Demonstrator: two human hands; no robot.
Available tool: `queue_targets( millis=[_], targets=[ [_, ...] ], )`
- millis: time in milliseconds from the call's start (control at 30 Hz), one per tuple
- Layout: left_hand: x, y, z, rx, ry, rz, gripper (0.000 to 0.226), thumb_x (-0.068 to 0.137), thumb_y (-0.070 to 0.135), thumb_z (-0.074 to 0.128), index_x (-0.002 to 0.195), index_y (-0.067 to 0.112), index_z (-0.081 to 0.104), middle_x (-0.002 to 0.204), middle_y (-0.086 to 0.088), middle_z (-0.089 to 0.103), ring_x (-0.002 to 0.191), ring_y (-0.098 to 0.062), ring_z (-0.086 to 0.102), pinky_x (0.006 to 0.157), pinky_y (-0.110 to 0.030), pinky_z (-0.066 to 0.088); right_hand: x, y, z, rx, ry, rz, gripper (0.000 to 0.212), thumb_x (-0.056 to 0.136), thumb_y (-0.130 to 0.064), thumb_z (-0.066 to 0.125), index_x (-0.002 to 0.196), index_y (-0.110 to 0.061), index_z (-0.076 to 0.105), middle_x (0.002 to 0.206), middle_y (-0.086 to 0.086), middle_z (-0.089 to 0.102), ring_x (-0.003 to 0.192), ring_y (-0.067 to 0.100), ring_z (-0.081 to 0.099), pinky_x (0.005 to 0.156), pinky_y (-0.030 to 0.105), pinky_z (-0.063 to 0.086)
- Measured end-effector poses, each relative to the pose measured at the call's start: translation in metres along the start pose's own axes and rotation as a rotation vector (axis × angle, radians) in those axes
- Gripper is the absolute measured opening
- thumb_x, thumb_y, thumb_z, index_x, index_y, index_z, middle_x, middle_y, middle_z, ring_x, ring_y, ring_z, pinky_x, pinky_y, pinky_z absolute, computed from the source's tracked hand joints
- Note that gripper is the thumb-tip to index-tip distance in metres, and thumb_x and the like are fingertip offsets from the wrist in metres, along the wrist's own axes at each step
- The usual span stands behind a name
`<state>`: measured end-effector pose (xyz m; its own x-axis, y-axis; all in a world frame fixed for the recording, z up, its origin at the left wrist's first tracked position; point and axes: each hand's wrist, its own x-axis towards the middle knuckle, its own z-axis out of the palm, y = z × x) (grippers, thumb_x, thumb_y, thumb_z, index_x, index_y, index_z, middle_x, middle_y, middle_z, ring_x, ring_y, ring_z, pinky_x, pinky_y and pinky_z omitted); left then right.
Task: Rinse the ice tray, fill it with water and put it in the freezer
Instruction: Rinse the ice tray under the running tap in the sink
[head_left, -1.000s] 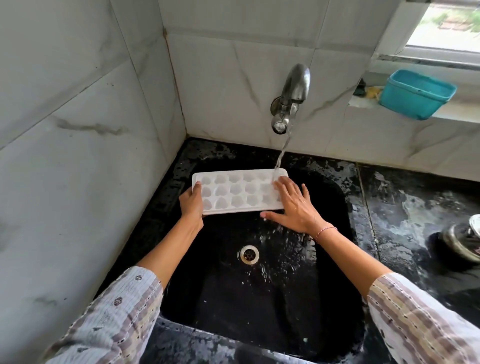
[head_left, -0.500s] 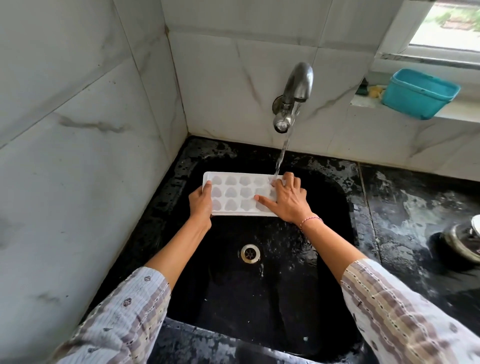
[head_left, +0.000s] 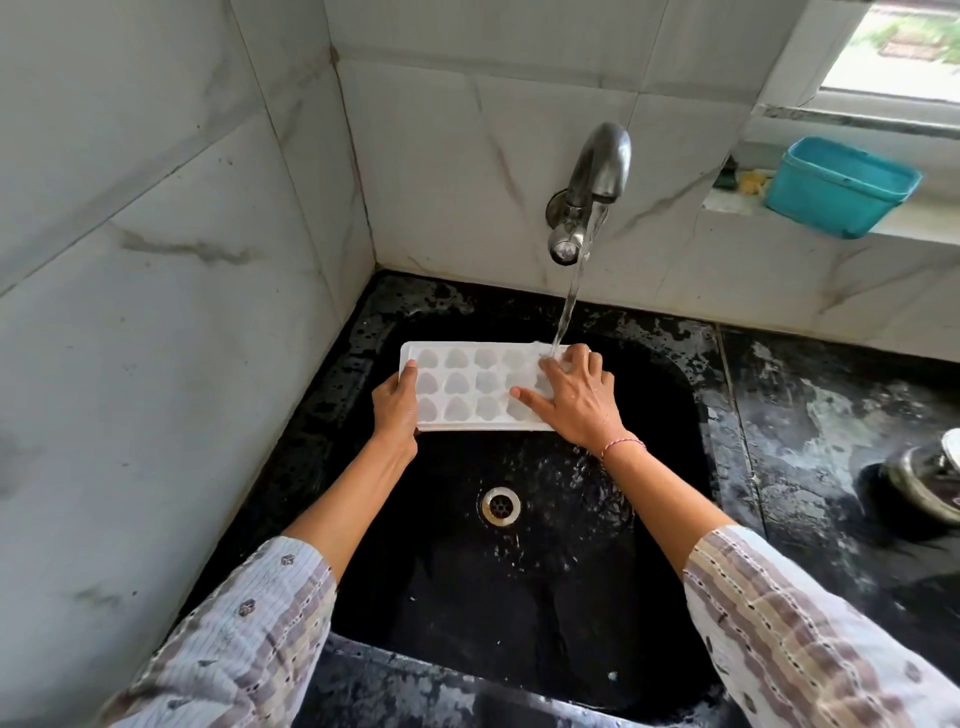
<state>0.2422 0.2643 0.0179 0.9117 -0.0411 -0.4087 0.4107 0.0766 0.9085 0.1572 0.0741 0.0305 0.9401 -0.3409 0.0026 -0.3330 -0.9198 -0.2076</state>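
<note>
Black sink (head_left: 670, 395) under a running tap (head_left: 592, 192): my left hand (head_left: 396, 410) grips the ice tray (head_left: 467, 387) by its left end above the basin, my right hand (head_left: 576, 397) spread flat over wet cells.

In front of you a black counter (head_left: 810, 415) runs along the tiled wall, wet and streaked with pale residue. A black sink (head_left: 691, 395) is sunk into it at the corner, with a metal drain (head_left: 500, 505) in its wet floor. At your far right a steel pot (head_left: 924, 478) sits on the counter, cut off by the frame edge. Higher up, the white sill (head_left: 914, 231) carries a teal tub (head_left: 840, 186), with a small yellow thing (head_left: 752, 182) just beside it.
</note>
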Motion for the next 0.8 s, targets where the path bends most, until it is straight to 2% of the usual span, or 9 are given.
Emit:
queue_targets(
  millis=[67, 133, 200, 267, 400, 500, 567, 633, 800],
  targets=[
    [0.001, 0.0, -0.001, -0.003, 0.021, -0.004, 0.028, 0.097, 0.033, 0.051, 0.108, 0.012, 0.064, 0.112, -0.004, 0.064, 0.112, -0.021, 0.059, 0.103, -0.038, 0.046, 0.0, 0.001, -0.003, 0.061, -0.037, -0.022, 0.066, 0.083, -0.069, 0.04, 0.133, -0.026, 0.043, 0.133, 0.008, 0.028, 0.125, 0.029, 0.027, 0.104, 0.046, 0.029],
    [0.0, 0.0, -0.002, 0.0, 0.049, 0.001, 0.034, 0.098, 0.031, 0.049, 0.115, 0.004, 0.061, 0.105, 0.001, 0.061, 0.105, -0.015, 0.056, 0.095, -0.029, 0.045, -0.002, 0.006, -0.005, 0.109, -0.092, -0.077, 0.066, 0.086, -0.064, 0.043, 0.141, -0.028, 0.035, 0.14, 0.009, 0.024, 0.132, 0.03, 0.022, 0.108, 0.046, 0.026],
    [-0.001, 0.001, -0.001, -0.002, 0.063, 0.007, 0.029, 0.099, 0.029, 0.048, 0.11, 0.005, 0.06, 0.089, 0.006, 0.058, 0.096, -0.011, 0.052, 0.084, -0.025, 0.041, -0.008, 0.012, -0.005, 0.124, -0.136, -0.124, 0.068, 0.088, -0.06, 0.044, 0.145, -0.027, 0.029, 0.15, 0.009, 0.017, 0.139, 0.029, 0.015, 0.113, 0.046, 0.022],
    [-0.001, 0.002, 0.0, -0.007, 0.08, 0.01, 0.027, 0.099, 0.028, 0.048, 0.108, 0.006, 0.06, 0.081, 0.01, 0.054, 0.087, -0.009, 0.053, 0.078, -0.022, 0.041, -0.016, 0.016, -0.004, 0.141, -0.131, -0.166, 0.069, 0.086, -0.06, 0.047, 0.144, -0.027, 0.033, 0.155, 0.009, 0.013, 0.143, 0.028, 0.013, 0.116, 0.045, 0.019],
    [-0.001, 0.002, 0.004, -0.008, 0.075, 0.002, 0.031, 0.098, 0.027, 0.049, 0.109, 0.002, 0.061, 0.084, 0.007, 0.057, 0.084, -0.01, 0.055, 0.073, -0.02, 0.045, -0.024, 0.023, -0.006, 0.17, -0.084, -0.196, 0.067, 0.081, -0.057, 0.059, 0.136, -0.022, 0.046, 0.153, 0.01, 0.021, 0.141, 0.028, 0.025, 0.115, 0.041, 0.027],
    [-0.002, 0.002, 0.007, 0.012, 0.043, 0.003, 0.019, 0.099, 0.028, 0.048, 0.103, 0.014, 0.059, 0.081, 0.01, 0.056, 0.073, -0.002, 0.052, 0.061, -0.014, 0.042, -0.021, 0.024, -0.011, 0.078, -0.131, -0.171, 0.073, 0.081, -0.062, 0.053, 0.139, -0.021, 0.04, 0.156, 0.01, 0.01, 0.143, 0.028, 0.017, 0.114, 0.044, 0.029],
    [-0.002, 0.004, 0.008, 0.017, 0.025, 0.002, 0.017, 0.099, 0.03, 0.048, 0.102, 0.016, 0.058, 0.082, 0.009, 0.057, 0.075, -0.005, 0.056, 0.063, -0.017, 0.046, -0.018, 0.023, -0.014, 0.024, -0.188, -0.152, 0.076, 0.083, -0.065, 0.049, 0.144, -0.024, 0.031, 0.157, 0.009, 0.002, 0.144, 0.029, 0.008, 0.114, 0.047, 0.024],
    [0.001, 0.005, 0.01, 0.035, 0.016, 0.008, 0.019, 0.098, 0.03, 0.048, 0.102, 0.016, 0.061, 0.085, 0.007, 0.06, 0.086, -0.014, 0.061, 0.075, -0.025, 0.052, -0.015, 0.023, -0.016, 0.053, -0.238, -0.124, 0.077, 0.081, -0.065, 0.052, 0.144, -0.027, 0.031, 0.158, 0.007, 0.001, 0.144, 0.029, 0.004, 0.113, 0.048, 0.022],
    [0.0, 0.0, 0.014, 0.034, 0.021, 0.006, 0.029, 0.098, 0.029, 0.049, 0.112, 0.008, 0.063, 0.1, -0.002, 0.064, 0.097, -0.018, 0.06, 0.09, -0.033, 0.051, -0.016, 0.034, -0.015, 0.217, -0.154, -0.16, 0.072, 0.071, -0.061, 0.067, 0.131, -0.025, 0.051, 0.154, 0.004, 0.016, 0.139, 0.027, 0.027, 0.113, 0.041, 0.033]
  ],
)
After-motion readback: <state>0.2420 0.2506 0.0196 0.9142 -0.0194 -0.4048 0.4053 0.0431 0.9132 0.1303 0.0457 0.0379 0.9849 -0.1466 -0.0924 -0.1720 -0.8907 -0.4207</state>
